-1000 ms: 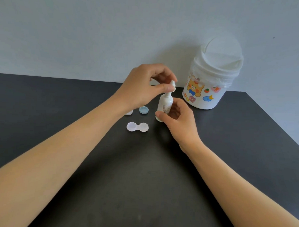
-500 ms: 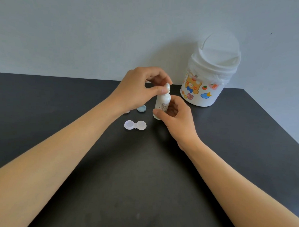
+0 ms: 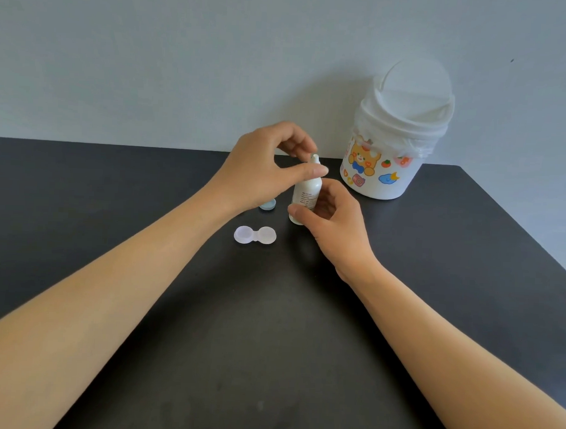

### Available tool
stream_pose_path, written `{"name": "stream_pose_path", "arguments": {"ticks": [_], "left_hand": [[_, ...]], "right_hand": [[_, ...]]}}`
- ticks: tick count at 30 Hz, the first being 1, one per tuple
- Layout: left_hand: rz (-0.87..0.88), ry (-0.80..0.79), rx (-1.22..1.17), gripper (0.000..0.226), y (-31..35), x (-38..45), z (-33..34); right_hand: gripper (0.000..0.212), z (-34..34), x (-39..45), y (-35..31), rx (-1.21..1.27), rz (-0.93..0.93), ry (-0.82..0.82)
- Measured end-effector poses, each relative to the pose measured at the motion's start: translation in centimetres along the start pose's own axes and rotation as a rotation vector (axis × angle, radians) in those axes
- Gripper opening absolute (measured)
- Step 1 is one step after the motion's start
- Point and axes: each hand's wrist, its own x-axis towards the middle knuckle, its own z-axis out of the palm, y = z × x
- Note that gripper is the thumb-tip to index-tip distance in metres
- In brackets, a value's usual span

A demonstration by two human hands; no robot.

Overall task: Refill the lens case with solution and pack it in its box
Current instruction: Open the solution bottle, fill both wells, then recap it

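Note:
A small white solution bottle (image 3: pixel 305 196) stands upright on the black table (image 3: pixel 269 343). My right hand (image 3: pixel 334 228) grips its body from the right. My left hand (image 3: pixel 267 168) pinches the white cap at the bottle's top between thumb and fingers. In front and to the left lies the translucent lens case (image 3: pixel 255 235), its two wells uncovered. A light blue case lid (image 3: pixel 268 204) lies behind it, partly hidden by my left hand. No box is in view.
A white tub with a swing lid and cartoon stickers (image 3: pixel 391 144) stands at the back right of the table, against the grey wall. The table's right edge runs diagonally at the far right.
The view has shifted slightly. My left fingers have turned a little on the bottle's cap; the bottle stays upright in my right hand.

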Motion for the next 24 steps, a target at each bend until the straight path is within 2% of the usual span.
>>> {"name": "stream_pose_path", "arguments": {"ticks": [5,8,11,14,16,19,24], "left_hand": [[0.017,-0.029,0.005,0.014,0.2,-0.1,0.1],[-0.007,-0.105,-0.020,0.024,0.3,-0.1,0.0],[0.018,-0.042,0.027,0.029,0.4,-0.2,0.4],[0.035,0.003,0.032,0.019,0.4,-0.2,0.6],[0.031,-0.051,-0.009,0.017,0.3,-0.2,0.5],[0.028,-0.140,-0.031,0.030,0.4,-0.2,0.4],[0.038,-0.012,0.042,0.028,0.3,-0.3,1.1]], "right_hand": [[0.042,-0.1,0.0,0.0,0.006,-0.003,0.002],[0.041,-0.1,0.0,0.0,0.007,-0.003,0.000],[0.039,0.0,0.0,0.0,-0.003,-0.007,0.001],[0.040,0.0,0.0,0.0,0.003,-0.006,0.003],[0.041,0.0,0.0,0.0,0.009,-0.005,0.001],[0.041,0.0,0.0,0.0,0.006,-0.007,-0.003],[0.039,-0.1,0.0,-0.1,-0.001,-0.010,-0.003]]}}
